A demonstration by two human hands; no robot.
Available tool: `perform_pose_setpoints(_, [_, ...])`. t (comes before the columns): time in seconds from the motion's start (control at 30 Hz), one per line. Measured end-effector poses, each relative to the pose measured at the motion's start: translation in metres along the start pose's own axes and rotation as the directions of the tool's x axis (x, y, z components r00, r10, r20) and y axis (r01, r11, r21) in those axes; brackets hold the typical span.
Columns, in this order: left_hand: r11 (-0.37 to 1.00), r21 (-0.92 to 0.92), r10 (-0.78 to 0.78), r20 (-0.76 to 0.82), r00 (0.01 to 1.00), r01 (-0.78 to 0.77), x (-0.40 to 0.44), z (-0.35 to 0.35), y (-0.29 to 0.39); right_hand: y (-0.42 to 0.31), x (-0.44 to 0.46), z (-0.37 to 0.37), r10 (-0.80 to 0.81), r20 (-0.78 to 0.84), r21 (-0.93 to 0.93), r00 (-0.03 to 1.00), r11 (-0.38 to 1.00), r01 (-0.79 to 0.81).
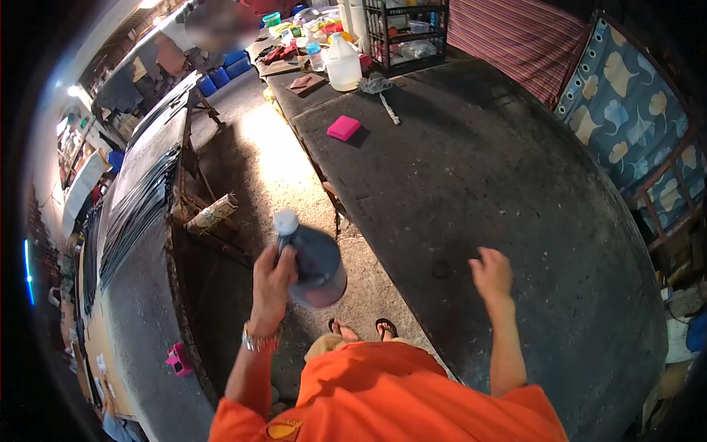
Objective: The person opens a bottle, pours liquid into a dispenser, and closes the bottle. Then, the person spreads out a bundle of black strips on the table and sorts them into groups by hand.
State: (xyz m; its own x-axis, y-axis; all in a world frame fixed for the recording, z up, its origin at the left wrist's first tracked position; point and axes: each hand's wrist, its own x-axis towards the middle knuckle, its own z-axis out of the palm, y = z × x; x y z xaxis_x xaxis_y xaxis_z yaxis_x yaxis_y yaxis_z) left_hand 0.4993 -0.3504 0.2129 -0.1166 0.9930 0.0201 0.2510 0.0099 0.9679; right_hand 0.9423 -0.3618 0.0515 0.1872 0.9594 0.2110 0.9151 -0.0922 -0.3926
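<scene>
Left hand [272, 274]: closed round the handle of the dark jug [318, 267], a watch [259, 340] on the wrist
Right hand [492, 274]: open and empty, fingers loosely apart, above the near part of the desk [471, 184]
Dark jug: white cap [286, 221] on, held tilted over the floor [362, 283], just left of the desk
Pink block [344, 127]: on the desk, near its left edge
Clear jug [343, 68]: upright on the desk, beyond the pink block, pale liquid inside
Pale stick [389, 109]: lying on the desk, crumpled plastic [375, 82] at its far end
Black crate [406, 33]: toward the far end of the desk, right of the clear jug
Far clutter [313, 31]: at the desk's far end, small and blurred, seemingly cloths and containers
Worktable [136, 309]: across the floor, left of the desk, bearing dark strips [140, 214] and a pink object [177, 359]
Leaf-print curtain [622, 99]: beyond the desk's right side
</scene>
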Motion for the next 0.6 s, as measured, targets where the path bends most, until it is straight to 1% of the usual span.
perform_pose_setpoints(0.07, [0.999,0.032,0.037,0.097,0.995,-0.040,0.042,0.018,0.015,0.064,-0.038,-0.013,0.269,-0.033,-0.107,0.962,0.956,-0.271])
perform_pose_setpoints(0.1, [0.998,0.038,0.048,0.131,0.990,-0.053,0.063,0.029,0.019,0.090,-0.061,-0.015,0.362,-0.054,-0.154,0.931,0.918,-0.366])
perform_pose_setpoints(0.13, [0.998,0.013,0.054,0.161,0.985,-0.057,0.084,0.041,0.025,0.109,-0.085,-0.018,0.449,-0.055,-0.168,0.892,0.876,-0.452])
perform_pose_setpoints(0.2, [0.996,-0.025,0.087,0.215,0.973,-0.084,0.125,0.065,0.032,0.124,-0.129,-0.020,0.550,-0.044,-0.213,0.834,0.811,-0.545])
perform_pose_setpoints(0.23, [0.994,-0.036,0.113,0.241,0.964,-0.108,0.146,0.076,0.034,0.130,-0.151,-0.014,0.579,-0.013,-0.199,0.815,0.798,-0.570])
perform_pose_setpoints(0.27, [0.988,-0.111,0.131,0.254,0.958,-0.106,0.167,0.091,0.034,0.134,-0.170,-0.006,0.608,0.020,-0.185,0.794,0.782,-0.595])
perform_pose_setpoints(0.3, [0.978,-0.184,0.149,0.269,0.952,-0.101,0.189,0.106,0.032,0.126,-0.182,-0.002,0.618,-0.012,-0.211,0.786,0.767,-0.606])
perform_pose_setpoints(0.37, [0.962,-0.268,0.150,0.331,0.932,-0.059,0.240,0.134,0.028,0.103,-0.193,0.009,0.634,-0.082,-0.258,0.769,0.732,-0.630])
perform_pose_setpoints(0.4, [0.951,-0.307,0.149,0.362,0.920,-0.034,0.259,0.146,0.024,0.098,-0.196,0.011,0.641,-0.085,-0.275,0.763,0.720,-0.637])
perform_pose_setpoints(0.47, [0.953,-0.300,0.102,0.409,0.907,0.028,0.288,0.164,0.027,0.102,-0.192,0.021,0.649,-0.109,-0.298,0.753,0.702,-0.647])
perform_pose_setpoints(0.5, [0.953,-0.301,0.093,0.426,0.900,0.044,0.308,0.173,0.033,0.106,-0.194,0.020,0.598,-0.106,-0.263,0.795,0.754,-0.602])
perform_pose_setpoints(0.53, [0.926,-0.363,0.070,0.432,0.899,0.102,0.329,0.186,0.031,0.108,-0.191,0.026,0.663,-0.111,-0.251,0.740,0.702,-0.667])
perform_pose_setpoints(0.57, [0.891,-0.420,0.031,0.438,0.898,0.174,0.348,0.197,0.021,0.129,-0.200,0.041,0.709,-0.075,-0.297,0.702,0.656,-0.694])
perform_pose_setpoints(0.6, [0.886,-0.435,0.046,0.429,0.902,0.162,0.366,0.205,0.014,0.118,-0.190,0.035,0.789,-0.017,-0.299,0.614,0.582,-0.756])
